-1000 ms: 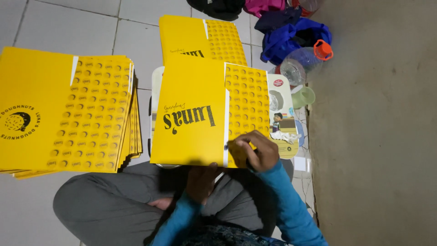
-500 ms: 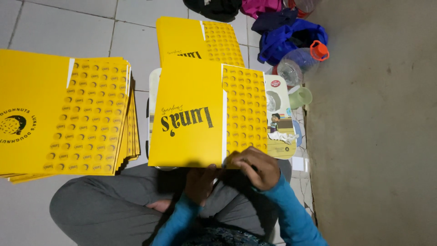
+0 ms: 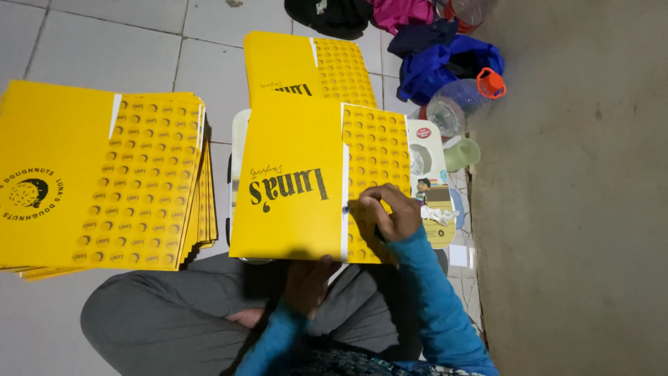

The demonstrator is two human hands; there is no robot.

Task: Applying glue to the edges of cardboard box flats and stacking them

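A flat yellow cardboard sheet [image 3: 292, 181] with dark lettering and a dotted right panel lies on a small white low table [image 3: 239, 132] in front of my crossed legs. My right hand [image 3: 391, 212], in a blue sleeve, rests on the dotted panel. It pinches a small dark-tipped tool [image 3: 346, 208] against the sheet's white strip. What kind of tool it is I cannot make out. My left hand [image 3: 306, 280] grips the sheet's near edge from below, in shadow.
A thick stack of the same yellow sheets [image 3: 104, 181] lies on the tiles to my left, and another stack [image 3: 306, 66] beyond the table. To the right are a clear bottle with an orange cap [image 3: 459, 104], a green cup [image 3: 463, 153], a blue bag [image 3: 445, 59] and bare concrete floor.
My right hand has moved up and left from the sheet's near right corner onto the white strip. My left hand stays at the near edge.
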